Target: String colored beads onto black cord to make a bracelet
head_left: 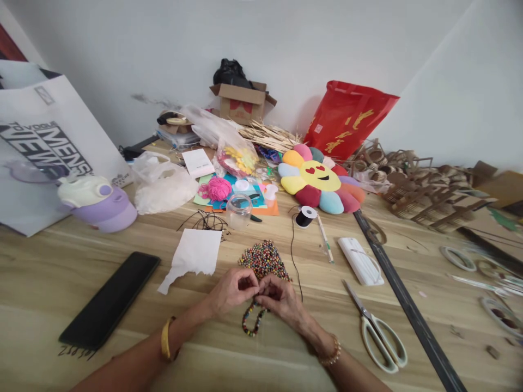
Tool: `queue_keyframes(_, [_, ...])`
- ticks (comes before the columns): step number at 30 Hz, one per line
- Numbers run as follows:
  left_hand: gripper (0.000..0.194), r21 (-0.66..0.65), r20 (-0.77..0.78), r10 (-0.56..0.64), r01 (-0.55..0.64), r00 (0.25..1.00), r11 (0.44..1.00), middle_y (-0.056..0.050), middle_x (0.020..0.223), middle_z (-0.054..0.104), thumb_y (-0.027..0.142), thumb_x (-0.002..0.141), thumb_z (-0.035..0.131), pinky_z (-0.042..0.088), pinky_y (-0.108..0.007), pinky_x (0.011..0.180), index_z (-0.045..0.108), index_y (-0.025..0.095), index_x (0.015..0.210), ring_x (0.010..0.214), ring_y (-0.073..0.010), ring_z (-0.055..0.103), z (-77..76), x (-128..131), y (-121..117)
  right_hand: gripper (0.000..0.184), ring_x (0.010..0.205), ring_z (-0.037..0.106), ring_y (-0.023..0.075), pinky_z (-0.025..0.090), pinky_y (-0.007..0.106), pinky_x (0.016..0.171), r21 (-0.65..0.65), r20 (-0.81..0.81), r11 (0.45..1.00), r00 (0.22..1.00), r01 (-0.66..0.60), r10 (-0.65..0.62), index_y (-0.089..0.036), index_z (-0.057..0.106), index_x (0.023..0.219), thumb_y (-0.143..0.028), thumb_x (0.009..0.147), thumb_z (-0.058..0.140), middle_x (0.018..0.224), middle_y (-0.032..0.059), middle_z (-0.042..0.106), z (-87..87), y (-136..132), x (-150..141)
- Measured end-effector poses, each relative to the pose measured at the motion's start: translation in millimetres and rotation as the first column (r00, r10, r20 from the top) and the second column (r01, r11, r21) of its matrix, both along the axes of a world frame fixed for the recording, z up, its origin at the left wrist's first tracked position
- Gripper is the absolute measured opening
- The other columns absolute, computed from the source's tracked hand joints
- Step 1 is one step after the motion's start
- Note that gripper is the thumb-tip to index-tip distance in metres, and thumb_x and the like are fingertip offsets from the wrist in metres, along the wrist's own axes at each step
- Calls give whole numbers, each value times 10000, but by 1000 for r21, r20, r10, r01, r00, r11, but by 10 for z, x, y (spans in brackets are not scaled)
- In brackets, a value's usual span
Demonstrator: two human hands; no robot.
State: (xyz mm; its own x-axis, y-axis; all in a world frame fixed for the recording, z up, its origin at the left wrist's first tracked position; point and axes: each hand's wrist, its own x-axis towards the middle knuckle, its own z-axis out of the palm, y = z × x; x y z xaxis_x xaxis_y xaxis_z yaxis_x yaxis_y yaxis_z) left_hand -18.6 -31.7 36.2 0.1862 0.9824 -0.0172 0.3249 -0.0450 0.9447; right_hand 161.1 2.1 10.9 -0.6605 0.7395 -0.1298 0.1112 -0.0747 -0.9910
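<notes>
My left hand (232, 291) and my right hand (281, 298) meet in front of a pile of small multicoloured beads (265, 258). Both pinch with thumb and forefinger, and their fingertips almost touch. From my right fingers a short string of beads (248, 325) hangs in a loop and rests on the wooden table. What sits between my left fingertips is too small to make out. A black cord (292, 247) runs past the beads' right side from a spool of black cord (305, 216).
Scissors (373, 326) and a white power bank (359, 260) lie to the right. On the left are torn white paper (197, 251), a black flat case (112, 299) and a purple-white cap (100, 204). Behind stand a clear jar (239, 212) and a flower cushion (321, 179).
</notes>
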Motion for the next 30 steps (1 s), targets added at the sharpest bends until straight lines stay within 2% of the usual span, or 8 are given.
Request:
queue_keyframes(5, [82,-26,10,-6,7,1000,1000,-2,642,633,194,724,603,391,-205,571,643,137,681,592,-117,515,4,3,-3,383,498,494,79,383,188,475,4,7,1000,1000,15,-15,-152,578,778,-512,749,703,611,-19,583,-32,-1,7])
queue_keyframes(12, [97,6,-28,-1,1,1000,1000,3,637,630,207,734,602,380,-204,568,653,135,694,589,-117,508,-35,-9,-4,356,482,485,75,371,175,433,37,14,999,1000,12,-13,-157,566,778,-498,786,668,618,-27,550,6,16,8])
queue_keyframes(18, [109,30,-33,-2,3,999,1000,2,632,624,216,741,605,388,-211,578,640,139,673,596,-122,514,-24,-5,-1,280,672,536,125,438,228,566,269,-53,961,997,66,-54,-161,616,743,-429,798,678,796,35,578,3,28,10])
queue_keyframes(20, [113,37,-28,-3,4,1000,999,2,631,625,220,745,602,392,-212,583,639,141,672,599,-123,518,-25,-6,1,272,628,522,115,426,221,551,241,-36,969,998,55,-47,-164,616,751,-425,801,674,737,17,576,-11,25,13])
queue_keyframes(24, [121,41,-16,-7,8,1000,999,3,628,626,219,750,593,399,-216,594,643,137,675,595,-121,521,-12,-6,4,287,494,493,84,397,193,477,96,4,995,999,34,-34,-160,597,761,-435,795,671,598,-26,564,4,12,15])
queue_keyframes(30, [181,43,26,19,-20,999,999,-14,666,641,286,789,575,427,-229,614,648,138,714,632,-138,554,21,-32,13,276,478,522,86,410,193,478,69,28,997,999,27,-29,-162,590,754,-422,781,679,585,-19,593,82,14,13])
